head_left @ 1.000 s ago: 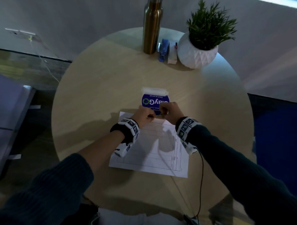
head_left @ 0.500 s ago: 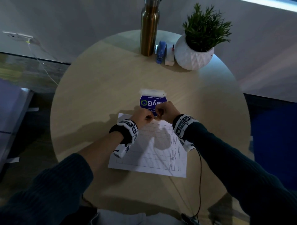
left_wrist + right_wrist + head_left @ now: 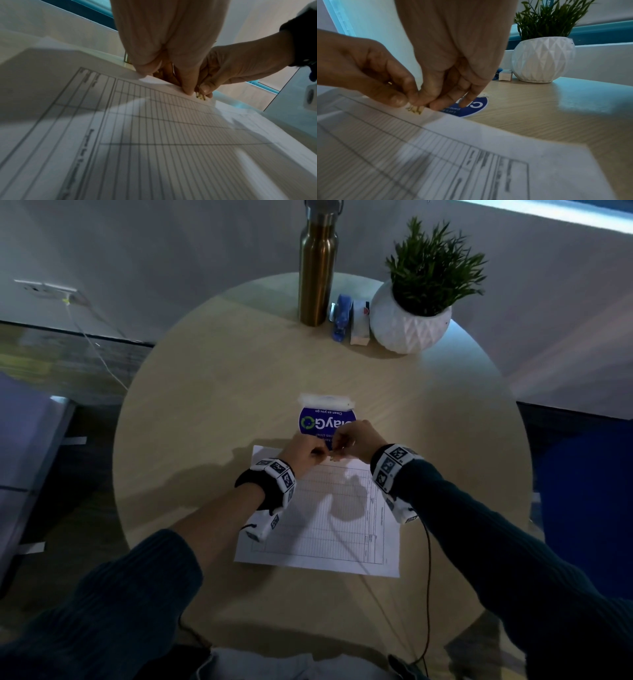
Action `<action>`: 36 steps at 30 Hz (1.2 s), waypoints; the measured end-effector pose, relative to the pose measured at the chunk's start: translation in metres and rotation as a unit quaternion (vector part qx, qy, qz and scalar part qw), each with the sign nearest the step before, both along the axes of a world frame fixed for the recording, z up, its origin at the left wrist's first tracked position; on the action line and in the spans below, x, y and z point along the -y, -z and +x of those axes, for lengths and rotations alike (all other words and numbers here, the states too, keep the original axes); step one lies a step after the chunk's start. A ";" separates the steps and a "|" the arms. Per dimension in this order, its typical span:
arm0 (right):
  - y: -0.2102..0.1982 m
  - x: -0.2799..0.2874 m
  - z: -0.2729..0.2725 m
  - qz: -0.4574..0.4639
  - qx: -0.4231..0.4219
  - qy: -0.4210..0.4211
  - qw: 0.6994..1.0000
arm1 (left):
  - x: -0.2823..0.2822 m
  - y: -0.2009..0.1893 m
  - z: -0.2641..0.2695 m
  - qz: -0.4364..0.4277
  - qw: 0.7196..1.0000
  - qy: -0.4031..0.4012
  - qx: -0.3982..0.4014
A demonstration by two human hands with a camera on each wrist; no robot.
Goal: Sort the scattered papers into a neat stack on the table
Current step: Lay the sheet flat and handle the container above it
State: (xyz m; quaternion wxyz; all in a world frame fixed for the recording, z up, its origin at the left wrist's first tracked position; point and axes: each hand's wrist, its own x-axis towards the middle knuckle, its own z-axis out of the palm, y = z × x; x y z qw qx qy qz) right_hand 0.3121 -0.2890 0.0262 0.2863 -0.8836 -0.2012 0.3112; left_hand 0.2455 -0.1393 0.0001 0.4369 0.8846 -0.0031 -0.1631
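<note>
Both hands are meeting at the far edge of the printed papers (image 3: 322, 518), which are lying on the near half of the round tabletop (image 3: 205, 392). The left hand (image 3: 303, 451) and right hand (image 3: 356, 440) are together pinching a small gold clip (image 3: 415, 108) at that edge. A blue round sticker (image 3: 325, 421) is lying just beyond them.

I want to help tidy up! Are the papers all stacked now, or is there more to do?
Nearly done: the papers lie in one neat pile on the table. Right now the left hand and right hand pinch a small gold clip at the pile's far edge. Left, probably: finishing with the clip and letting go.
</note>
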 end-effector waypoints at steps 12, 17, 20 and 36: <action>0.015 0.016 -0.042 0.008 0.041 -0.002 0.999 | -0.006 0.010 0.003 -0.002 0.998 -0.049 -0.031; 0.012 0.014 -0.041 0.073 0.060 0.102 0.990 | -0.003 0.005 0.000 -0.024 0.999 -0.038 -0.006; 0.013 0.013 -0.036 0.052 0.062 0.092 0.992 | -0.001 0.001 -0.001 -0.025 0.999 -0.028 0.007; 0.012 0.021 -0.053 -0.147 0.096 0.056 0.983 | -0.001 0.008 -0.007 0.165 0.986 0.016 0.019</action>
